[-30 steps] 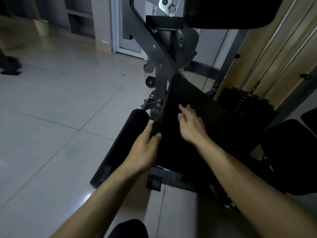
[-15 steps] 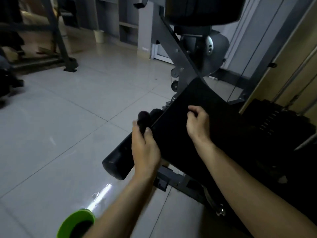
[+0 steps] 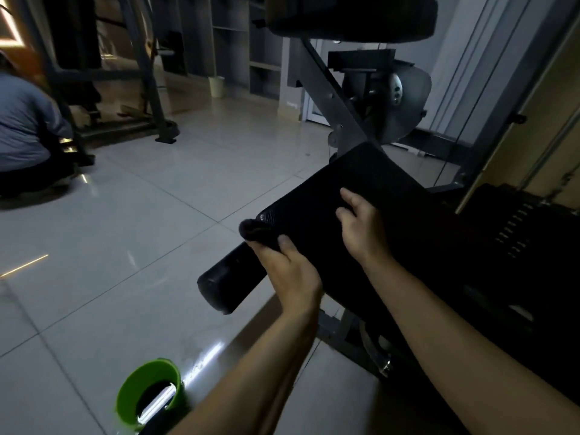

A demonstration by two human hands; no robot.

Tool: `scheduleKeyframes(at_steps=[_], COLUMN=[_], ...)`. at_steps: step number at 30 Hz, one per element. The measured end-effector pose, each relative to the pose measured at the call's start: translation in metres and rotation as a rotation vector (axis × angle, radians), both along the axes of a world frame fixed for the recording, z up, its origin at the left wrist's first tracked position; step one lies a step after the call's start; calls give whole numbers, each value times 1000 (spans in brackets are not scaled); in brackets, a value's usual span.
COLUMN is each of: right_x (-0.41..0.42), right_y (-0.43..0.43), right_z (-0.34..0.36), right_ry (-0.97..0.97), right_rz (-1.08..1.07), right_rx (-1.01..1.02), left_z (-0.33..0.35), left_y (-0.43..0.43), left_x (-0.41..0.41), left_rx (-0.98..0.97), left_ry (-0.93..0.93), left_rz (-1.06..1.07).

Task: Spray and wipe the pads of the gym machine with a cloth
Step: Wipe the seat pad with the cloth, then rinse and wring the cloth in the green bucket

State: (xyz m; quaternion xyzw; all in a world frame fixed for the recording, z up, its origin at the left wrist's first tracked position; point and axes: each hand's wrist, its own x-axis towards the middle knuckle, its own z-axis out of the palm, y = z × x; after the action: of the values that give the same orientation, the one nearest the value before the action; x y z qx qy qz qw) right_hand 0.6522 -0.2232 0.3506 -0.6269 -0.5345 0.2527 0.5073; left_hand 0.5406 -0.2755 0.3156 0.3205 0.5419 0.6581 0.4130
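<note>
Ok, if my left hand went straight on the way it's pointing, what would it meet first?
Most likely the near corner of the flat pad: the left hand grips the dark cloth right against it, pointing up and left. Beyond that corner only floor tiles show, though depth is unclear.

We note a dim, cool grey room. Soft light reaches the left hand (image 3: 292, 271) and right hand (image 3: 364, 227). The black pad (image 3: 361, 183) under them loses nearly all texture, and the dark cloth (image 3: 254, 230) merges with it. A glare streak lies on the floor tiles (image 3: 157, 215) below the left forearm, beside the green bucket (image 3: 147, 387). There is a warm glow far left of the hands. Straight lines bow at the edges, and detail is soft.
</note>
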Motion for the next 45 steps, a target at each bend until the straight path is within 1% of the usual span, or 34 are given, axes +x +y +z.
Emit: scheduleKeyframes(at_steps=[4, 6, 8, 10, 12, 13, 15, 16, 18, 19, 21, 23, 26, 27, 29, 31, 33, 35, 37, 39, 40, 42, 44, 45], right_x=[0, 6, 9, 3, -11, -23, -52, -68, -98, -112, -138, -157, -173, -177, -183, -191, -199, -204, -210, -213, -217, -229, -237, -241], right_y=[-56, -76, -88, -98, -107, -110, -114, -113, -111, -107, -99, -87, -64, -56, -44, -40, -43, -51, -55, -61, -62, -64, -61, -58], right_z=[-21, -27, -27, -23, -15, -11, -7, -9, -22, -30, -48, -61, -83, -92, -110, -131, -150, -174, -206, -221, -232, -249, -267, -276], right_ry=[-165, -227, -224, -218, -209, -191, -130, -77, 33, 56, 110, 247, 386, 414, 436, 508, 676, 803, 885, 956, 974, 1043, 1131, 1146], right_rz=[286, 355, 361, 361, 333, 319, 321, 344, 389, 391, 402, 445, 481, 503, 615, 753, 814, 854, 891, 914, 903, 823, 729, 699], right_rx=[-15, -22, -7, 39, 144, 203, 278, 267, 186, 139, 8, -197, -509, -606, -743, -833, -929, -1018, -1075, -1117, -1123, -1111, -1087, -1083], left_z=[-18, -20, -14, -4, 8, 12, 21, 23, 20, 15, 1, -12, -31, -36, -46, -61, -77, -97, -123, -143, -154, -177, -199, -210], left_y=[-32, -49, -65, -76, -80, -77, -68, -63, -52, -46, -37, -30, -21, -18, -14, -11, -10, -11, -12, -14, -14, -14, -15, -17], left_x=[22, 23, 17, 1, -21, -36, -65, -82, -117, -135, -171, -202, -236, -244, -256, -267, -275, -284, -292, -298, -300, -305, -311, -315], left_rx=[-5, -53, -98, -134, -107, -88, -79, -96, -148, -176, -222, -242, -273, -268, -261, -272, -278, -286, -310, -330, -331, -324, -302, -285], left_ry=[36, 47, 20, -73, -195, -228, -241, -249, -203, -129, 61, 297, 667, 745, 812, 825, 762, 649, 493, 355, 318, 301, 321, 363], left_rz=[-128, -246, -356, -410, -412, -389, -339, -340, -392, -427, -535, -667, -794, -819, -862, -894, -885, -823, -775, -691, -651, -572, -510, -501])
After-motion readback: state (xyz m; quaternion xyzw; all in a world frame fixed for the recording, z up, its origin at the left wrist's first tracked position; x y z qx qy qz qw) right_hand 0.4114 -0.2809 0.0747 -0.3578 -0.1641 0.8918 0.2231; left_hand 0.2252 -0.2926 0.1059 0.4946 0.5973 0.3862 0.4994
